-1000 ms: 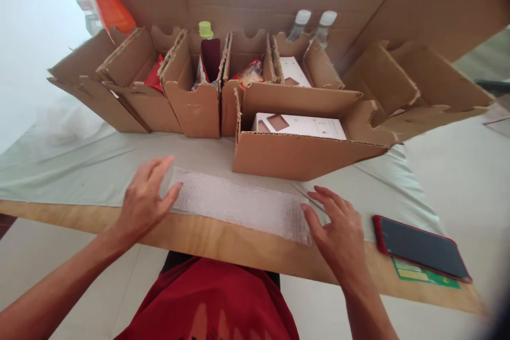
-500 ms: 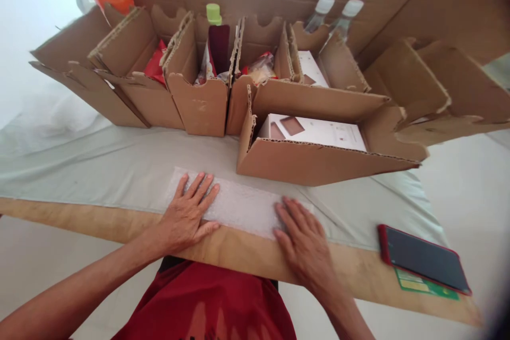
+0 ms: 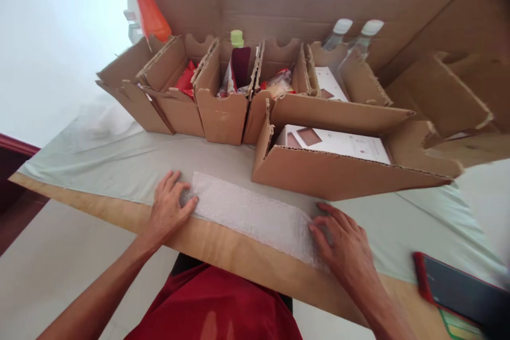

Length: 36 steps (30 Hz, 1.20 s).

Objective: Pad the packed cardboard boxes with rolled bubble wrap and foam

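A flat strip of bubble wrap [image 3: 251,210] lies along the table's front edge, between my two hands. My left hand [image 3: 169,202] rests at its left end, thumb and fingers apart, fingertips on the cloth beside the strip. At the right end, my right hand [image 3: 342,239] has its fingers bent, with thumb and forefinger tips close together on the wrap's edge. Just behind the strip stands an open cardboard bin [image 3: 338,170] with a white printed box [image 3: 342,143] in it.
Several cardboard bins [image 3: 221,117] stand in a row behind, holding red packets and other goods. An orange bottle [image 3: 151,13] and two white-capped bottles [image 3: 360,40] rise at the back. A phone [image 3: 458,287] lies at the right front on the wooden edge [image 3: 235,241].
My hands have moved apart from lying flat on the bubble wrap to its two ends. My right fingers have bent at its edge. The camera view has shifted.
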Available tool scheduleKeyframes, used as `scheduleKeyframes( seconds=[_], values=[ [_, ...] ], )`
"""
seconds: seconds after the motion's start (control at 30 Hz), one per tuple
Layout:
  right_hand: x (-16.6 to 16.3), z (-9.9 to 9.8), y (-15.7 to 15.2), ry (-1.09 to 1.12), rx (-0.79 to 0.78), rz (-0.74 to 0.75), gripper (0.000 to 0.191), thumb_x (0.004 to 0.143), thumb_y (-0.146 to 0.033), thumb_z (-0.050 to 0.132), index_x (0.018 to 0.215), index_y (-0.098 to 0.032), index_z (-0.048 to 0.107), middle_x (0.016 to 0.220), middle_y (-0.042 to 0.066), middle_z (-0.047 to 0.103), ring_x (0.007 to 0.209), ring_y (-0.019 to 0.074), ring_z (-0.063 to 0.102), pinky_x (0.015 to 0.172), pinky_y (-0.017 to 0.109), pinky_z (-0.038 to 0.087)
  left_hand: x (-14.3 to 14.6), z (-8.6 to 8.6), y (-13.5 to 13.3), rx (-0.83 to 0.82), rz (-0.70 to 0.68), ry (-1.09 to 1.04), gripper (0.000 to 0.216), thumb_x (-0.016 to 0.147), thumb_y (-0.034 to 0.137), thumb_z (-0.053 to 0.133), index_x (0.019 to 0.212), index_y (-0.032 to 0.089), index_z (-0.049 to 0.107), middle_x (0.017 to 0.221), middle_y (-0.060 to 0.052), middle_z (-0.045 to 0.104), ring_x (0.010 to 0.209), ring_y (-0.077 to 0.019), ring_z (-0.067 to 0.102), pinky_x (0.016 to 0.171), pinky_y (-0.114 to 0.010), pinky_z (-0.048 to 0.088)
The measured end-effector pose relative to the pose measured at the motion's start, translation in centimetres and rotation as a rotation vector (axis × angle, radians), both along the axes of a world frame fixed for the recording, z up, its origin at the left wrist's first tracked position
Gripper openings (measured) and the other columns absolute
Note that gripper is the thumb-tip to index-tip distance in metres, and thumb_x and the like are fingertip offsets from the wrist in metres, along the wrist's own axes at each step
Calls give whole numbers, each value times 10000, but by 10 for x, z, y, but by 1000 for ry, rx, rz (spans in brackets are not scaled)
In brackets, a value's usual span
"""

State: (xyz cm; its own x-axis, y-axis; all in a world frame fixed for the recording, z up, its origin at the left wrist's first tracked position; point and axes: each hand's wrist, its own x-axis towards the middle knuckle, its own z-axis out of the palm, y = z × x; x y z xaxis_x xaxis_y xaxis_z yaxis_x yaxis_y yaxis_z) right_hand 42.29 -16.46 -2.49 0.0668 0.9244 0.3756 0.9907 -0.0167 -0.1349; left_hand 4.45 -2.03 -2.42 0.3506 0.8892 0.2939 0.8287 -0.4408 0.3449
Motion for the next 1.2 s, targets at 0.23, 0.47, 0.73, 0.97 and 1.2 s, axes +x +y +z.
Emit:
scheduleKeyframes(
  seconds=[0.23, 0.47, 0.73, 0.97, 1.2],
  values=[
    [-37, 26, -55, 588, -215, 46, 275, 972, -418, 599, 1201, -274, 650, 883, 26, 748, 729, 200, 733, 648, 289, 587, 12, 40, 18, -133, 41, -179, 87, 878, 282, 574, 868, 213, 626, 817, -15, 735, 616, -175, 654, 654, -312, 544],
    [-142, 19, -57, 1308, -520, 205, 529, 1008, -452, 531, 1520, -323, 497, 1125, 73, 740, 985, 223, 727, 885, 365, 602, 71, 56, 92, -70, -161, -56, 517, 821, 146, 633, 1337, 131, 594, 1179, -137, 735, 1064, -280, 698, 970, -420, 527],
    [-166, 38, -38, 1870, -702, 149, 396, 905, -591, 651, 1116, -266, 736, 975, 58, 737, 795, 202, 686, 725, 322, 567, 14, 48, 13, -571, -586, -429, 433, 984, 421, 543, 1373, 241, 601, 1312, -107, 708, 1232, -273, 655, 1079, -458, 500],
    [-165, 24, 33, 2099, -469, 187, 578, 974, -590, 519, 1408, -209, 497, 1244, 183, 709, 1086, 285, 708, 725, 357, 596, -9, 30, -26, -685, -339, -684, 621, 974, 501, 513, 1522, 224, 424, 1155, -129, 748, 1018, -254, 711, 930, -423, 572],
    [-151, 27, 23, 1580, -356, 73, 655, 1024, -378, 540, 1590, -297, 222, 1067, 72, 743, 792, 185, 728, 633, 304, 589, 25, 13, -26, -208, -137, -342, 534, 904, 143, 502, 1436, 180, 512, 841, -23, 686, 769, -183, 662, 753, -309, 566]
  ],
)
